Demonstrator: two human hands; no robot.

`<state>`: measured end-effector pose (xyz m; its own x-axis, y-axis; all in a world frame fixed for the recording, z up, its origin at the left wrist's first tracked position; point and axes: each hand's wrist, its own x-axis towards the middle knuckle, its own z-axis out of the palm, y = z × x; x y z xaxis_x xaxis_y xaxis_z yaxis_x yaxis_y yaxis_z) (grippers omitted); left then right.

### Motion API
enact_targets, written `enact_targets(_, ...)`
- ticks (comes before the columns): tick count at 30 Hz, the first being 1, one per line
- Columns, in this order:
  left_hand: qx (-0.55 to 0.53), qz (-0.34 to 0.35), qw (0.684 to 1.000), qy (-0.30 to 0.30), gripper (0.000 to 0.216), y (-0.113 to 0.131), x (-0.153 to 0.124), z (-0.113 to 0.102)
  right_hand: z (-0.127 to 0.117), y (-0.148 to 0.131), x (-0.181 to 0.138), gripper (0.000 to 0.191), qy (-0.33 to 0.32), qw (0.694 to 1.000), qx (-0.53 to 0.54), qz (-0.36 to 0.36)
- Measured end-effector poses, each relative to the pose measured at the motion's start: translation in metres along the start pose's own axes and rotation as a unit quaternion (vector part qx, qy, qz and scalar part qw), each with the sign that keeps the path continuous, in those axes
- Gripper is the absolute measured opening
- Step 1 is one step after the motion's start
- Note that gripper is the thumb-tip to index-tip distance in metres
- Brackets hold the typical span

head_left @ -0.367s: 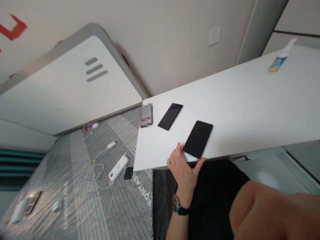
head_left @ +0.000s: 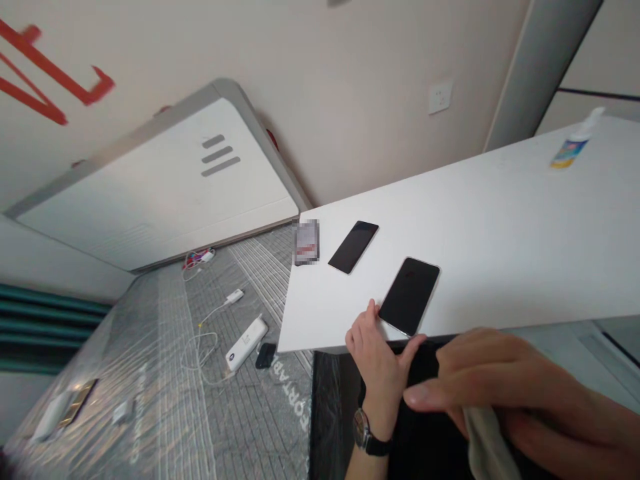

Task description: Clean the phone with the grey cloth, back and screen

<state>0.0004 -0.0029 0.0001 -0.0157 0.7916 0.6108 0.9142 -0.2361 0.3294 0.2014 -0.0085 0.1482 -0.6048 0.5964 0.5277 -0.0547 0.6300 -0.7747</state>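
A black-screened smartphone (head_left: 410, 297) with a pale rim lies face up near the table's front edge. My left hand (head_left: 377, 357), a watch on its wrist, holds the phone's lower end, with the fingers at its left edge and the thumb by the bottom edge. In the lower right, my right hand (head_left: 510, 380) is closed on a greyish cloth (head_left: 487, 443), much of it hidden by the fingers. This hand is in front of the table edge, apart from the phone. A second dark smartphone (head_left: 354, 247) lies farther back to the left.
A blurred-out item (head_left: 307, 242) sits at the white table's (head_left: 490, 227) left corner. A spray bottle (head_left: 570, 147) stands at the far right. On the plastic-covered mattress (head_left: 170, 400) at left are a white power bank (head_left: 247, 343), cables and small items.
My right hand has come further into view, and the cloth in it now shows. The view has shifted, so everything sits lower and further right. My left hand stays at the phone.
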Motion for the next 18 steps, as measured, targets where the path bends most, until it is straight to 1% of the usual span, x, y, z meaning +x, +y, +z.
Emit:
enact_targets(2, -0.005, 0.000, 1.000, -0.005, 0.083, -0.001, -0.001, 0.000, 0.003, 0.021, -0.013, 0.038, 0.026, 0.996, -0.053, 0.064)
enact_targets(5, -0.011, 0.000, 1.000, -0.019, 0.085, -0.001, -0.002, -0.001, 0.001, 0.057, -0.025, 0.027, 0.050, 0.986, -0.053, 0.148)
enact_targets(6, -0.012, -0.002, 1.000, -0.022, 0.087, -0.001, -0.003, -0.002, -0.002, 0.069, -0.027, 0.026, 0.054, 0.982, -0.050, 0.172)
enact_targets(9, -0.007, -0.023, 0.999, -0.041, 0.090, 0.003, -0.003, -0.003, -0.011, 0.098, -0.029, 0.037, 0.071, 0.967, -0.096, 0.225)
enact_targets(12, -0.002, -0.057, 0.995, -0.087, 0.091, 0.010, 0.002, -0.007, -0.017, 0.119, -0.035, 0.046, 0.083, 0.955, -0.157, 0.238)
enact_targets(14, -0.015, -0.066, 0.990, -0.126, 0.098, 0.012, 0.011, -0.013, -0.018, 0.129, -0.039, 0.048, 0.093, 0.952, -0.171, 0.236)
enact_targets(16, -0.028, -0.058, 0.985, -0.158, 0.105, 0.010, 0.030, -0.021, -0.016, 0.134, -0.043, 0.048, 0.104, 0.951, -0.176, 0.232)
enact_targets(17, -0.024, -0.051, 0.984, -0.171, 0.104, 0.006, 0.043, -0.024, -0.014, 0.136, -0.043, 0.048, 0.108, 0.950, -0.180, 0.231)
enact_targets(18, -0.011, -0.045, 0.982, -0.181, 0.098, 0.001, 0.058, -0.027, -0.013, 0.137, -0.043, 0.047, 0.111, 0.949, -0.185, 0.230)
